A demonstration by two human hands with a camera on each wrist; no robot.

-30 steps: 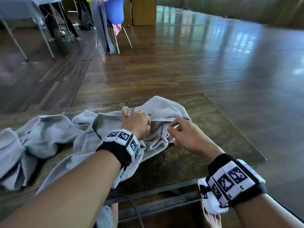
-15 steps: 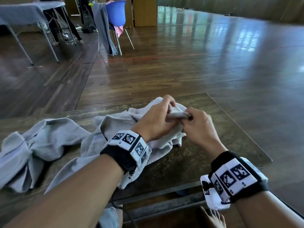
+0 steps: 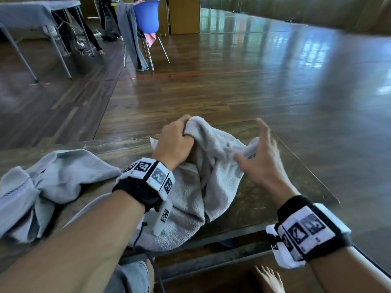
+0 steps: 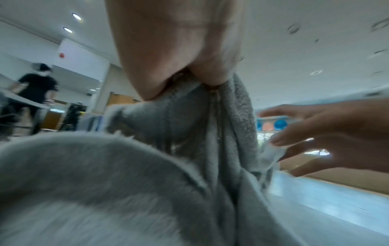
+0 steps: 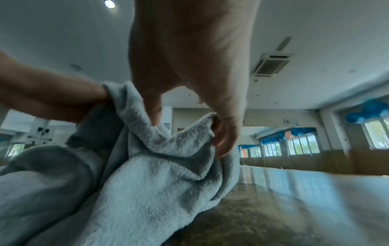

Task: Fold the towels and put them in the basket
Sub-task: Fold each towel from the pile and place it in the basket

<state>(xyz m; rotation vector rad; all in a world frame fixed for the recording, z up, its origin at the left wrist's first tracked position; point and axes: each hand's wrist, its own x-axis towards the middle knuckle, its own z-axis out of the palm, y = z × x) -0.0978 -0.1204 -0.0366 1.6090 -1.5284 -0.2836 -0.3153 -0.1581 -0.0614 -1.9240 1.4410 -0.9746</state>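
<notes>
A grey towel [image 3: 203,176] lies bunched on the wooden table [image 3: 281,187] in front of me. My left hand [image 3: 177,140] grips its upper fold in a fist and holds it lifted off the table; the left wrist view shows the same towel [image 4: 185,126] hanging from that fist. My right hand [image 3: 260,153] is just to the right with fingers spread and straight. The towel's raised edge [image 5: 183,133] runs between its thumb and fingers. A second crumpled grey towel [image 3: 42,187] sits at the table's left end. No basket is in view.
Beyond the table's far edge the wooden floor [image 3: 254,81] stretches away. A blue chair [image 3: 147,15] draped with grey cloth and a folding table [image 3: 31,15] stand at the back left. A person [image 4: 38,86] stands far off. My bare foot [image 3: 268,280] is under the table.
The hands were pinching the towel's edge close together; now my left hand has lifted its fold higher and my right hand has moved right, its fingers spread apart.
</notes>
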